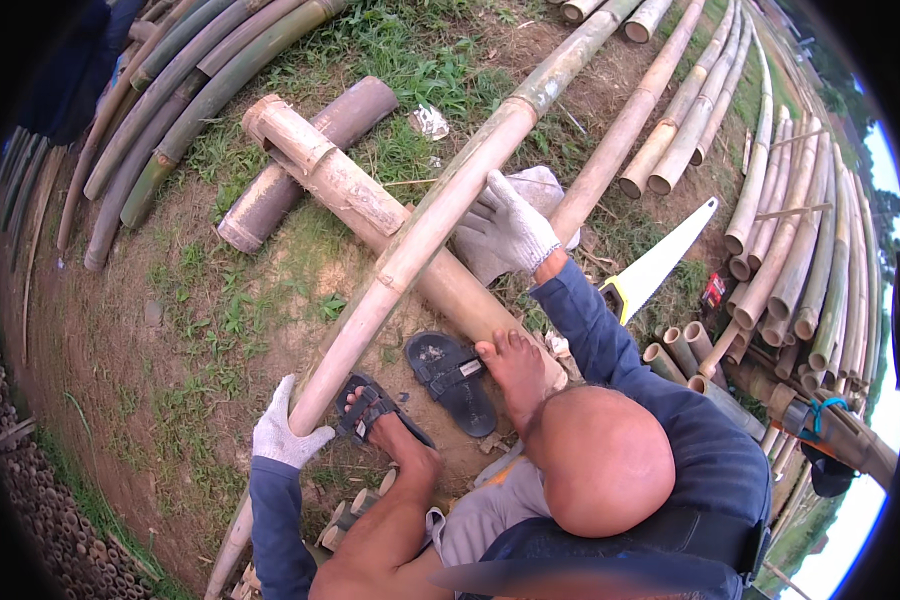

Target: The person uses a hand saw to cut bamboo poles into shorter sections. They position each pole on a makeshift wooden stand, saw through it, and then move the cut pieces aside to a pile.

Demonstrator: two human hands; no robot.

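A long pale bamboo pole (395, 275) runs diagonally from the lower left to the upper right. My left hand (288, 432), in a white knit glove, is closed around its lower part, thumb on the near side. Beside the pole's middle, my gloved right hand (508, 225) has its fingers stretched out; whether the fingertips touch the pole is hard to tell. Beneath the pole lies a thick bamboo piece (450, 290) with a cut-away far end, resting across a short dark bamboo log (260, 208). My bare right foot presses on its near end.
A handsaw (660, 262) with a yellow-black handle is to the right, near a small red packet (713, 291). A flat stone (540, 190) lies behind my right hand. Bamboo poles (800, 240) are stacked right and upper left (205, 105). An empty sandal (452, 380) lies between my feet.
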